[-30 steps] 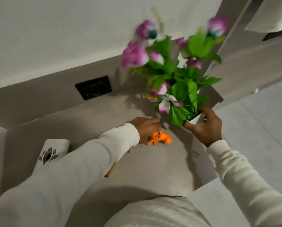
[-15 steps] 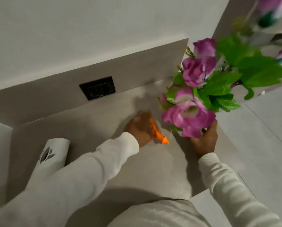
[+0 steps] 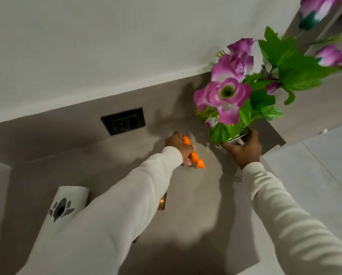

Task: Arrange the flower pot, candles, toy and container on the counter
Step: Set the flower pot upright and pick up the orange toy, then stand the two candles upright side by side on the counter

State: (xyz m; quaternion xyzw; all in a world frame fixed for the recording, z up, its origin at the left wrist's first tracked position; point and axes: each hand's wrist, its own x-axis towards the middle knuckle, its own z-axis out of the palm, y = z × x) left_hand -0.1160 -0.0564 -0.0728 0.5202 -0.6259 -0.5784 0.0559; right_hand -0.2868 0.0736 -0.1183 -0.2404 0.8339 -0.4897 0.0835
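My left hand (image 3: pixel 179 147) is closed around an orange toy (image 3: pixel 196 158), held just above the grey counter (image 3: pixel 196 205) near its back. My right hand (image 3: pixel 244 148) grips the white rim of the flower pot (image 3: pixel 238 138) at the counter's right end; its pink flowers and green leaves (image 3: pixel 228 96) lean up and to the right. A white container with a dark flower logo (image 3: pixel 64 207) stands at the left of the counter. A small gold-brown piece, perhaps a candle (image 3: pixel 162 201), shows under my left sleeve, mostly hidden.
A black wall socket (image 3: pixel 123 121) sits in the grey backsplash behind the toy. The counter ends at a right edge (image 3: pixel 273 133) beside the pot, with pale floor tiles (image 3: pixel 315 165) beyond. A white wall rises above the backsplash.
The flower pot has moved right toward the counter's right end and stands more upright, with my right hand still on it. My left hand has picked up the orange toy off the counter.
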